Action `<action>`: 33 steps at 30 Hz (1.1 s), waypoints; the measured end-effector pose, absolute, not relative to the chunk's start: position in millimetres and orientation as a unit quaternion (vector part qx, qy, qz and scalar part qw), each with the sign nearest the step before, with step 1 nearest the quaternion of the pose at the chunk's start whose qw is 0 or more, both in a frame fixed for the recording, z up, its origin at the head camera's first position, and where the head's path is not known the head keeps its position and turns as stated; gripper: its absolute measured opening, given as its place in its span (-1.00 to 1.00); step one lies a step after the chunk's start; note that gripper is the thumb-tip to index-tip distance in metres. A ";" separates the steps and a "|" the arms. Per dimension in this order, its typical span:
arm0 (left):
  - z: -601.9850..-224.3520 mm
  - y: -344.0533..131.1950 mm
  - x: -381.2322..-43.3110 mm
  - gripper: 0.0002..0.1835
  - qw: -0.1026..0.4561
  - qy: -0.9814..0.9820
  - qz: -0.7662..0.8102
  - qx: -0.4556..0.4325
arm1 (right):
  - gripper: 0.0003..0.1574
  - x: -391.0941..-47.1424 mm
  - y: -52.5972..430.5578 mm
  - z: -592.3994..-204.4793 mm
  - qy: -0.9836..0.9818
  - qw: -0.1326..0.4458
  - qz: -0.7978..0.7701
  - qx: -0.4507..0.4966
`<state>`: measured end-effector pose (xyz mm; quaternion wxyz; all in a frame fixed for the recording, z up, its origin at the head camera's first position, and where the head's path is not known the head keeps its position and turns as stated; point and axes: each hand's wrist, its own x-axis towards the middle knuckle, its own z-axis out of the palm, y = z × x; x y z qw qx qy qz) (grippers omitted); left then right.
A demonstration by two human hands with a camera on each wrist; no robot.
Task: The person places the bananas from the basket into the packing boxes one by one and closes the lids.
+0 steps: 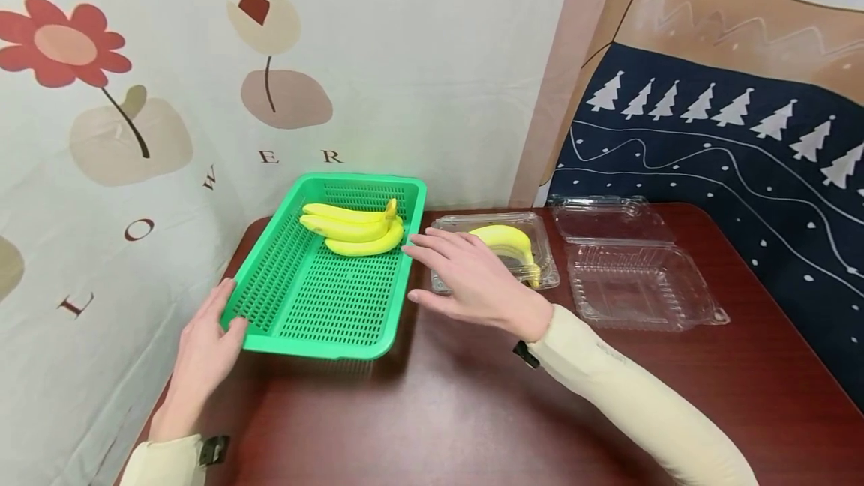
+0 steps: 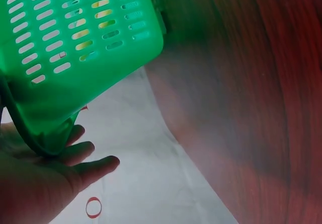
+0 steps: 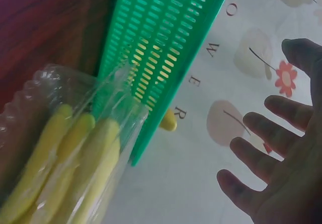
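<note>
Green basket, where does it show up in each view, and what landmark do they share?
Head: the green basket sits left of centre.
Left wrist: one end of it fills the upper left.
Right wrist: its slotted side slants down from top centre.
Shared landmark: the printed letter O.

The table is a dark reddish-brown and kinda shiny, rounded off at the far right corner, with a pale cloth behind it that runs down the left side too. That cloth's printed with a big red flower with a peachy middle, a cream flower with a dark red bit on top, beige and dusty pink blobs below them, plus spaced-out letters going L, O, W, E, R. Past a pinkish stripe on the right it's a navy section with white pine trees in a row, and a tan hill shape above
</note>
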<state>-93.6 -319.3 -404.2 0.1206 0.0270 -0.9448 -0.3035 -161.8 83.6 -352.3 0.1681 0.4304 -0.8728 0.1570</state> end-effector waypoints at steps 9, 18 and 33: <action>-408.2 -323.8 -88.3 -0.32 0.129 -0.944 -0.303 0.028 | -0.17 -187.1 43.2 -344.3 -0.885 0.137 0.093 0.434; -410.7 -324.1 -81.5 -0.33 0.127 -0.940 -0.313 0.039 | -0.10 -213.2 8.7 -334.7 -0.906 0.105 0.045 0.407; -412.4 -319.4 -66.0 -0.31 0.119 -0.944 -0.304 0.043 | 0.02 -248.0 -49.0 -329.4 -0.929 0.034 0.023 0.367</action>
